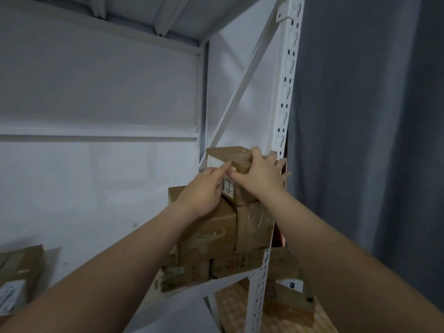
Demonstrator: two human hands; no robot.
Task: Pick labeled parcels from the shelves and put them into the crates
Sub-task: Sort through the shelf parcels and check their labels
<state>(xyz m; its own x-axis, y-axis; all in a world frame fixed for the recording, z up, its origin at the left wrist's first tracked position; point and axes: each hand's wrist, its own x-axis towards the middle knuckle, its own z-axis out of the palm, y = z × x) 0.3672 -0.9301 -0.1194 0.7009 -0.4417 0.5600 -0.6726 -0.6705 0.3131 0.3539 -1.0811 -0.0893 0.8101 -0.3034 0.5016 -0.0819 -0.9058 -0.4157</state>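
Observation:
A small brown cardboard parcel point(236, 162) with a white handwritten label point(228, 187) sits on top of a stack of brown boxes point(216, 231) at the right end of a white shelf point(189, 288). My right hand point(262, 175) grips the parcel's top right corner, thumb on its front and fingers over the top. My left hand point(204, 191) holds the parcel's left front side, index finger stretched along its top edge. The parcel looks tilted. No crate is in view.
The white perforated shelf upright point(284, 97) stands just right of my right hand, with a diagonal brace behind. More brown parcels lie at the lower left point(19, 272) and on a lower level at the right point(290, 299). A grey curtain point(372, 116) hangs to the right.

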